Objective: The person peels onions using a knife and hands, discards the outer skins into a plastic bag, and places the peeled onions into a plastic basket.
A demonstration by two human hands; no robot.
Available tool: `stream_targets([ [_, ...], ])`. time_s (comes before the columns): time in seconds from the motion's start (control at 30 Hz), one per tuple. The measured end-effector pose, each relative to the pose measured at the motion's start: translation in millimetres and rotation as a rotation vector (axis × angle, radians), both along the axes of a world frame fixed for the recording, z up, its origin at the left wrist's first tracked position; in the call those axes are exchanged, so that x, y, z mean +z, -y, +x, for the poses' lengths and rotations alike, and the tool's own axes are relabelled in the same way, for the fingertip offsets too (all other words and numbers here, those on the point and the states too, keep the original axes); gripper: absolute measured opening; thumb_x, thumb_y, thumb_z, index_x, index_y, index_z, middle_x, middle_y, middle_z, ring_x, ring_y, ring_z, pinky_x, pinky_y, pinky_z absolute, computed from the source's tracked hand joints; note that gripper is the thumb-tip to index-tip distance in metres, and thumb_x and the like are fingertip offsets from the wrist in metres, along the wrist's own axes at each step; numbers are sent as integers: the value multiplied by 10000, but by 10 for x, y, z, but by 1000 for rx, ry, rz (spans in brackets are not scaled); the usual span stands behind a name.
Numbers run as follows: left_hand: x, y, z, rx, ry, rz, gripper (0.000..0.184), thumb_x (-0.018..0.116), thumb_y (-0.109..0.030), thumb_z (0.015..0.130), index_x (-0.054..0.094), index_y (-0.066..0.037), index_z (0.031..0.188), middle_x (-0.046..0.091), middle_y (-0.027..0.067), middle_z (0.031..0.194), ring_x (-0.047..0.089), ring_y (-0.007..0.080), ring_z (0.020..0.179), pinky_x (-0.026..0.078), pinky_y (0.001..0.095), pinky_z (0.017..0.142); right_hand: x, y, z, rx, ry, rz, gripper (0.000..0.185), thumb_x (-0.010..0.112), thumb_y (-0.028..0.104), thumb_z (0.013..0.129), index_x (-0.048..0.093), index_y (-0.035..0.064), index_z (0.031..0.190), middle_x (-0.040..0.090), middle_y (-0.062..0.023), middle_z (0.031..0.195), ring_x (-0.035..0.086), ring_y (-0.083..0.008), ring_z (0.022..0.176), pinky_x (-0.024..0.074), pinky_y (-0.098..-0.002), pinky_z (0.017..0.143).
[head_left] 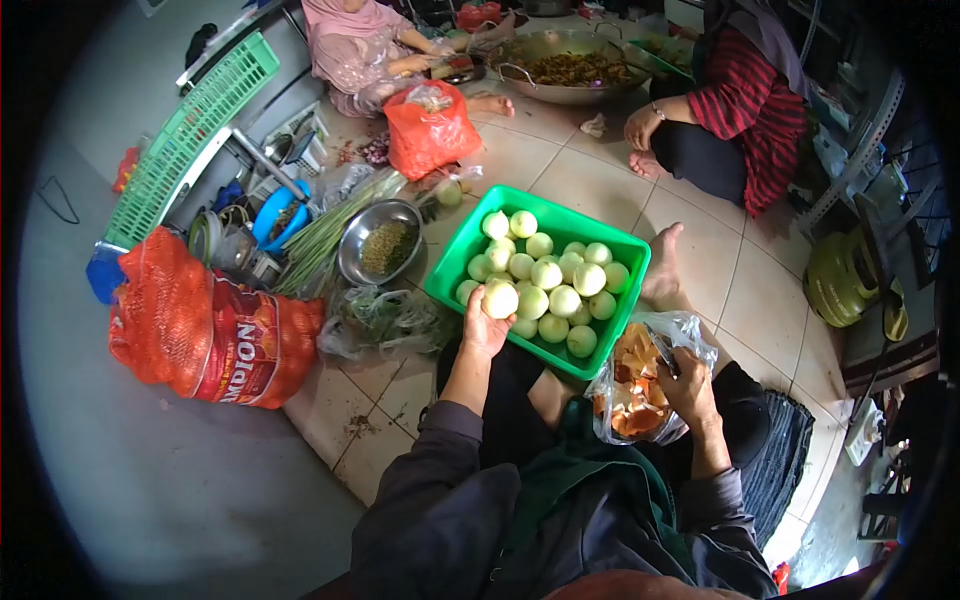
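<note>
My left hand (486, 332) is closed round a peeled pale onion (500, 299), held over the near left edge of a green plastic crate (470, 222). Many more peeled onions (588, 279) lie inside that crate. My right hand (690, 388) grips a small knife (664, 352), partly covered by the fingers, over a clear plastic bag (700, 335). Brown and orange onion skins (638, 380) fill the bag, which sits against the crate's near right corner. Most of the knife's handle is hidden in my palm.
To the left stand a red mesh sack (215, 325), a metal bowl (381, 243) of seeds or grains and long green stalks (340, 215). Ahead are a red plastic bag (431, 130), a large wok (566, 68) of food and two seated people. A green gas cylinder (838, 278) stands right.
</note>
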State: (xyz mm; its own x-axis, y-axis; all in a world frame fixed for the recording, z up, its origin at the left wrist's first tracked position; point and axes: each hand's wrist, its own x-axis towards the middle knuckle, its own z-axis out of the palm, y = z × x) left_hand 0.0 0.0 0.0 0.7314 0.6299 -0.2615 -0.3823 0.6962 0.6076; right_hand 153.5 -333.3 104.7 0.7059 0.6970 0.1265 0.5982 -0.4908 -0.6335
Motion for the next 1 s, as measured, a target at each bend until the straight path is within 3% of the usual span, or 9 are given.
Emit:
stream_targets([
  [0.17, 78, 33, -62, 52, 8, -70, 397, 578, -465, 857, 559, -133, 1075, 638, 62, 1038, 615, 264, 986, 480, 315, 614, 128, 10, 39, 102, -53, 41, 194, 690, 89, 732, 612, -32, 862, 603, -212, 826, 600, -406, 785, 489, -440, 710],
  [0.4, 87, 48, -7, 46, -1, -78, 380, 593, -444, 851, 576, -131, 1067, 628, 74, 1062, 583, 281, 1049, 476, 326, 632, -252, 76, 102, 74, -139, 122, 189, 614, 24, 729, 612, -31, 910, 605, -245, 836, 595, -438, 827, 486, -457, 742],
  [0.5, 57, 30, -4, 31, 2, -66, 373, 596, -438, 851, 594, -131, 1062, 629, 76, 1067, 574, 287, 1061, 478, 329, 639, -271, 94, 64, 32, -217, 181, 171, 617, 16, 727, 611, -34, 891, 609, -240, 868, 600, -407, 817, 473, -428, 716],
  [0.6, 16, 12, 4, 26, -7, -44, 371, 596, -433, 852, 605, -125, 1058, 631, 81, 1068, 570, 292, 1064, 480, 335, 643, -279, 134, 67, 79, -196, 128, 301, 599, 22, 741, 611, 5, 1041, 616, -247, 892, 597, -437, 893, 491, -456, 772],
  [0.7, 2, -8, 2, 24, -26, -44, 367, 591, -424, 858, 607, -117, 1058, 631, 86, 1065, 570, 296, 1062, 482, 339, 645, -257, 132, 37, 116, -175, 183, 337, 607, 19, 738, 617, 28, 1075, 616, -231, 946, 595, -423, 926, 493, -454, 786],
  [1.0, 18, 10, 11, 21, -47, -33, 377, 631, -416, 842, 570, -133, 1083, 628, 74, 1045, 600, 282, 1027, 488, 348, 622, -319, 140, 35, 122, -88, 248, 297, 619, 11, 719, 621, -7, 1015, 595, -225, 929, 576, -431, 885, 480, -473, 772],
])
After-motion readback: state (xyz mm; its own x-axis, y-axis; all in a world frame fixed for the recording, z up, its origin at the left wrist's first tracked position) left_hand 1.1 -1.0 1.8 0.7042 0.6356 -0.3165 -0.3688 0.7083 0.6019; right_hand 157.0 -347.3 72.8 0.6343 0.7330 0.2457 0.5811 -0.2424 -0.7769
